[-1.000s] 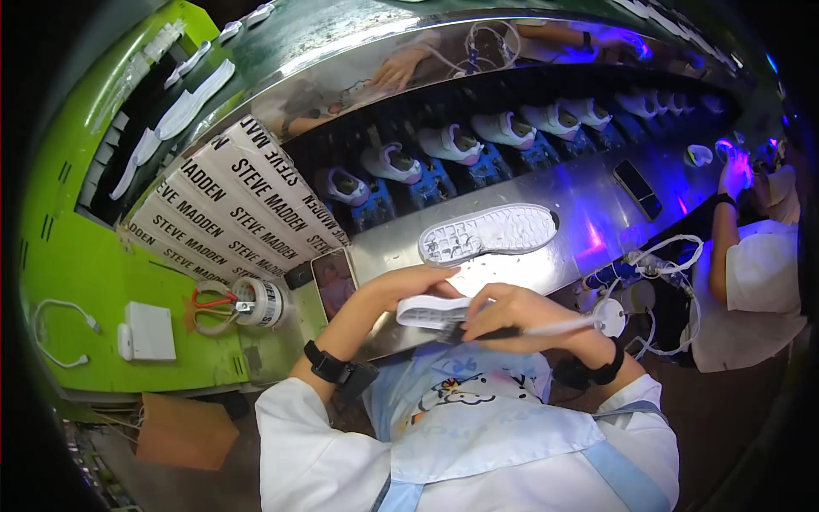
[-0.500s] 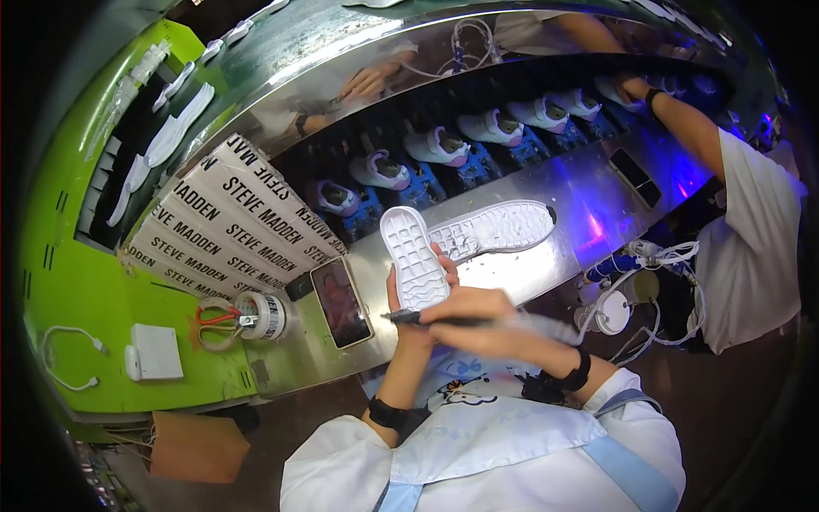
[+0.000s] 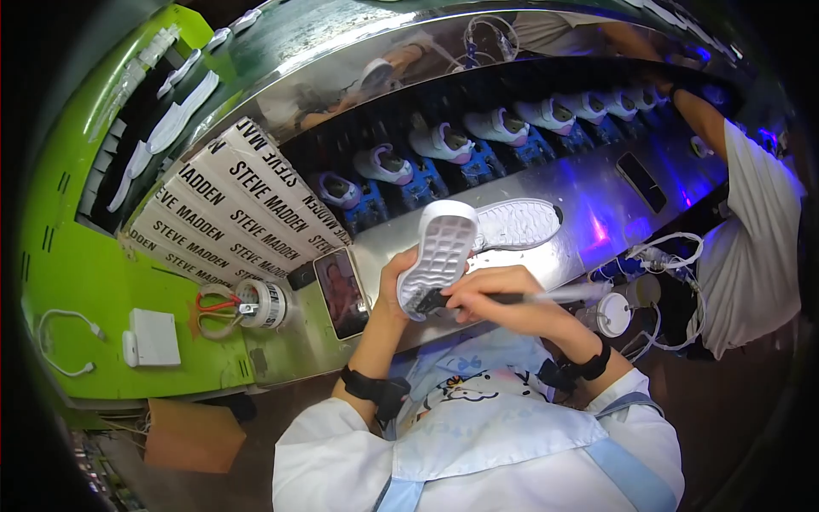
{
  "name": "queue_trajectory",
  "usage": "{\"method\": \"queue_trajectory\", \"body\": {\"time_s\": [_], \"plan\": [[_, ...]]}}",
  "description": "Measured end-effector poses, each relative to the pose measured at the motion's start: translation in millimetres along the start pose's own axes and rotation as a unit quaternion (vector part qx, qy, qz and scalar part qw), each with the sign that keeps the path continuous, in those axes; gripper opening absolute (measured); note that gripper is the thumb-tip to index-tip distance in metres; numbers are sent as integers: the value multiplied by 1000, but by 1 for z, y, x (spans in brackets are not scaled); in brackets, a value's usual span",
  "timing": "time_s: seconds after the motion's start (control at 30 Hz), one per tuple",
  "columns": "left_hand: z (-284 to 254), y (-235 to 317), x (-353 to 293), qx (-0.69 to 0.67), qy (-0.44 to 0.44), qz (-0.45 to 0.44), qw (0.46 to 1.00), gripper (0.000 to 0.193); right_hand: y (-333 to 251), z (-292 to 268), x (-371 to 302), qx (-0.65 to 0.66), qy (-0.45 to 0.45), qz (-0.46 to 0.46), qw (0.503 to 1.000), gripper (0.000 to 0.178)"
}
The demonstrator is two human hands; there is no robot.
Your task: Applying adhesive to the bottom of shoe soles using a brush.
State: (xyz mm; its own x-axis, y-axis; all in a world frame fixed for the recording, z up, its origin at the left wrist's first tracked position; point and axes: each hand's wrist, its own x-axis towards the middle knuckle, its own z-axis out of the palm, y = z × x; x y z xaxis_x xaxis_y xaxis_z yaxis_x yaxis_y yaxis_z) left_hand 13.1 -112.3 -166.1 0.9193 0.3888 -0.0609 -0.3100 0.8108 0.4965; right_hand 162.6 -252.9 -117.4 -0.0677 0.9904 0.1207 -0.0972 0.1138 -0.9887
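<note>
My left hand [image 3: 391,286] grips a white shoe sole [image 3: 444,243] from beneath and the side, its hollow gridded face turned up. My right hand [image 3: 499,299] is closed around a brush [image 3: 432,301] with a dark head. That head meets the near end of the sole's inner face, where the surface looks dark. The brush handle, smeared by motion, points off to the right. Just behind lies a second white sole [image 3: 520,224] on the metal bench [image 3: 589,205], partly covered by the held one.
White sneakers [image 3: 448,143] ride in a row on blue holders. A printed box [image 3: 235,200], a phone [image 3: 341,294], tape rolls [image 3: 263,303] and a white charger [image 3: 153,337] stand at left. Another phone [image 3: 641,181] and a lidded white cup [image 3: 612,316] are at right, near a co-worker's sleeve [image 3: 751,239].
The held sole has moved right and tilted. My brush has come down onto its near end from beside it. The shoes in the row have shifted slightly, and the co-worker's arm has moved right.
</note>
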Motion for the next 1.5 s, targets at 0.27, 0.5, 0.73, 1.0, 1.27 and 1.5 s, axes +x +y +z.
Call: {"method": "queue_trajectory", "body": {"time_s": [0.27, 0.5, 0.73, 1.0, 1.27, 1.5], "plan": [[23, 25, 11, 136, 28, -175, 975, 44, -9, 14, -7, -202, 19, -187, 961, 7], [50, 34, 19, 173, 131, -257, 942, 35, -10, -7, -10, -193, -22, -173, 965, 10], [60, 39, 13, 356, 120, -212, 902, 39, -6, -27, -23, -206, -6, -147, 967, 11], [109, 52, 15, 158, 22, -26, 987, 48, -47, -24, -32, -193, 83, -219, 953, 15], [162, 179, 90, 212, 26, 216, 953, 37, -26, -34, -37, 72, 271, -254, 926, 14], [163, 247, 234, 822, 434, 217, 299, 56, -22, -6, -40, 155, 333, -165, 915, 24]]}}
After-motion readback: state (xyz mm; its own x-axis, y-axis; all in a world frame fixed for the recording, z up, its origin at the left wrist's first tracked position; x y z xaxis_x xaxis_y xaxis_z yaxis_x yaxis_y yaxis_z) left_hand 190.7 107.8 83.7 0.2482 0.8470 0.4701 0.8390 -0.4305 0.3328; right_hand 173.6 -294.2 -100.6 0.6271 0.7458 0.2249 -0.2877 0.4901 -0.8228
